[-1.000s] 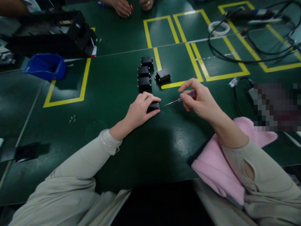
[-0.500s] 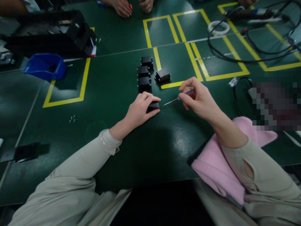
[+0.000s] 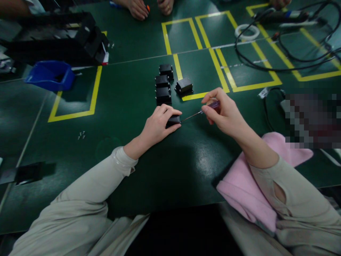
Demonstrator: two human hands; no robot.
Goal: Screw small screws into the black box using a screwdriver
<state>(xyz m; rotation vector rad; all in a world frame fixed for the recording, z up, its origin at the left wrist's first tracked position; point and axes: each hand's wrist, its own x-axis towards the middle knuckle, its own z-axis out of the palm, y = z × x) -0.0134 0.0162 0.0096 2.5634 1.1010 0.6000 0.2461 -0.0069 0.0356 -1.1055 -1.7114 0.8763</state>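
My left hand (image 3: 157, 124) is closed over a small black box (image 3: 173, 120), pressing it down on the green table (image 3: 149, 170). My right hand (image 3: 225, 113) pinches a thin screwdriver (image 3: 202, 111) with a purple-red handle; its metal tip touches the right side of the box. Just beyond, three like black boxes (image 3: 163, 85) stand in a row, and another black box (image 3: 184, 85) sits tilted beside them on a yellow tape line.
A pink cloth (image 3: 255, 192) lies under my right forearm. A blue bin (image 3: 50, 75) and a black fixture (image 3: 55, 39) stand at far left, small screws (image 3: 82, 134) lie loose. Black cables (image 3: 282, 53) and a white tape ring (image 3: 247, 31) at far right. Another person's hands (image 3: 149, 7) at the far edge.
My right hand has shifted slightly on the screwdriver handle; the tip stays at the box. My left hand has not moved.
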